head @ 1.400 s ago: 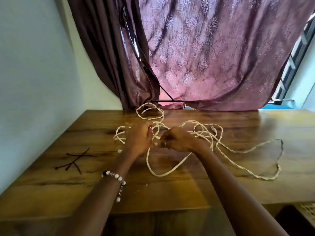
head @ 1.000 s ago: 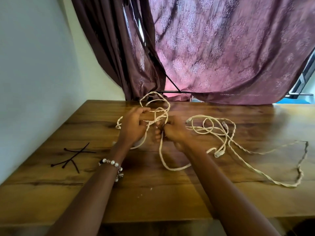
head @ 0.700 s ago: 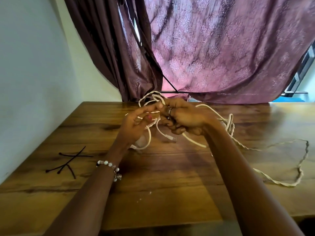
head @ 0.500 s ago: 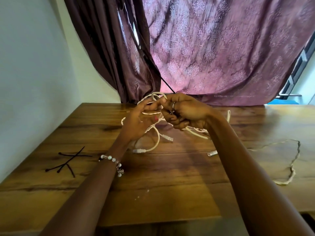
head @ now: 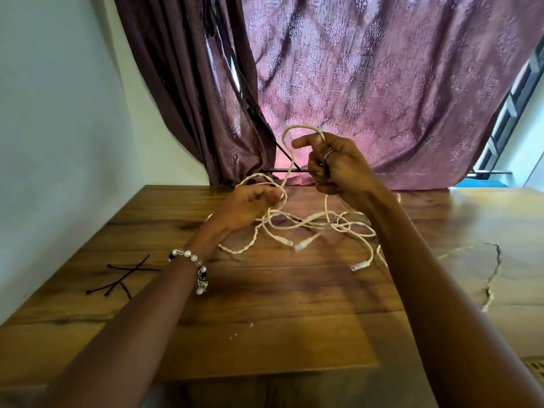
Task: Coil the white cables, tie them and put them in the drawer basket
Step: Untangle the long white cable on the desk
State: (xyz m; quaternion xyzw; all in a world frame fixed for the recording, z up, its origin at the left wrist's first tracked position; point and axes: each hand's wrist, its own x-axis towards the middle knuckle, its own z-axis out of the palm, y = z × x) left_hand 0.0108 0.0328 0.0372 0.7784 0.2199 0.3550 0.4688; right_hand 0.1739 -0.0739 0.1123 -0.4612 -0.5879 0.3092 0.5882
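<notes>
A tangle of white cables (head: pixel 312 223) lies on the wooden table (head: pixel 265 319), with plug ends near the middle and one twisted strand (head: pixel 491 278) trailing off to the right. My right hand (head: pixel 335 169) is raised above the table, gripping a cable that arcs in a loop over its fingers. My left hand (head: pixel 250 207) is lower, just over the table, pinching the same cable where it comes down from the loop. The drawer basket is barely seen as a woven corner (head: pixel 534 369) at the bottom right.
Black ties (head: pixel 123 275) lie crossed on the table's left side. A white wall (head: pixel 59 128) borders the table on the left. A purple curtain (head: pixel 368 83) hangs behind the far edge. A beaded bracelet (head: pixel 191 263) is on my left wrist.
Both hands lifted cable off the table. My right hand rose higher with a loop over its fingers, my left dropped back near the tabletop, and the tangle was drawn in toward the middle.
</notes>
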